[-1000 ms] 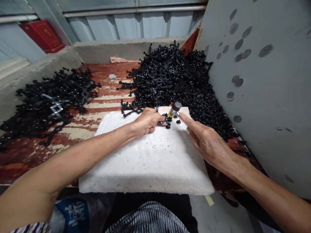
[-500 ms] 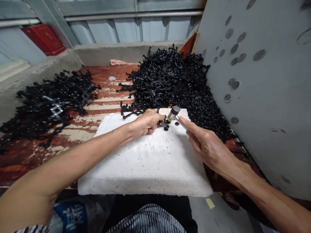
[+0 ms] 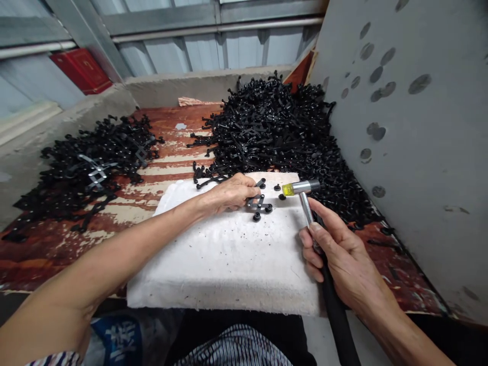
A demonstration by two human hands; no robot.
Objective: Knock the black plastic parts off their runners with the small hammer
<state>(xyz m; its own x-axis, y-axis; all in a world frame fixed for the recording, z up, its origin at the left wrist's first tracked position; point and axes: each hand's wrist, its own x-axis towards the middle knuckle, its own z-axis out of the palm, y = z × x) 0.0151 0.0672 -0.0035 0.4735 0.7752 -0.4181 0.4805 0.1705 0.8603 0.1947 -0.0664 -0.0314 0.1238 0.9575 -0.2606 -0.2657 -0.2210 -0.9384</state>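
My left hand (image 3: 232, 193) rests on a thick white fibrous pad (image 3: 224, 264), its fingertips gripping a small black plastic branched piece (image 3: 258, 204) with round ends. My right hand (image 3: 343, 254) is shut around the black handle of a small hammer (image 3: 305, 203) with a steel shaft. The hammer's head (image 3: 301, 187) has a yellow face and hangs just above the pad, to the right of the black piece. Two loose black round bits (image 3: 279, 190) lie between the piece and the hammer head.
A large heap of black plastic parts (image 3: 270, 132) fills the back right, and a lower heap (image 3: 95, 168) lies at the left. Both sit on a rusty, peeling board (image 3: 163, 173). A grey wall with round dark marks (image 3: 400, 127) rises at the right.
The hammer has swung from upright to sideways, its yellow face now pointing left. My right hand has moved back and wraps the handle. The black piece sits slightly lower on the pad.
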